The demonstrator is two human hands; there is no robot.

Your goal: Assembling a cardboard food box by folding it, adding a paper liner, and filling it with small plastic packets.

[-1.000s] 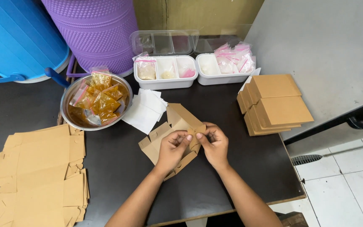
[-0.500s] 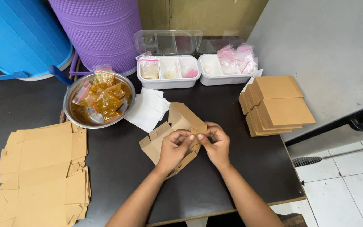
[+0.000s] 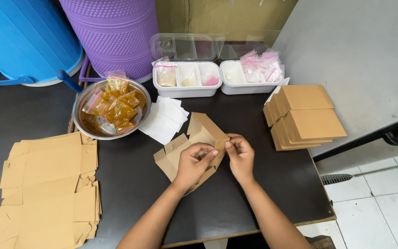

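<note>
Brown cardboard box (image 3: pixel 194 143) — half-folded, left hand (image 3: pixel 193 162) and right hand (image 3: pixel 240 157) both pinching it

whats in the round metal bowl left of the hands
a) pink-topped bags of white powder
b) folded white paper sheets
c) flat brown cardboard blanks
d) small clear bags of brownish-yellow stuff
d: the metal bowl holds small clear bags of brownish-yellow filling, while the white paper sheets lie on the table beside it.

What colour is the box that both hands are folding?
The box is plain kraft brown, seen best in the head view.
</note>
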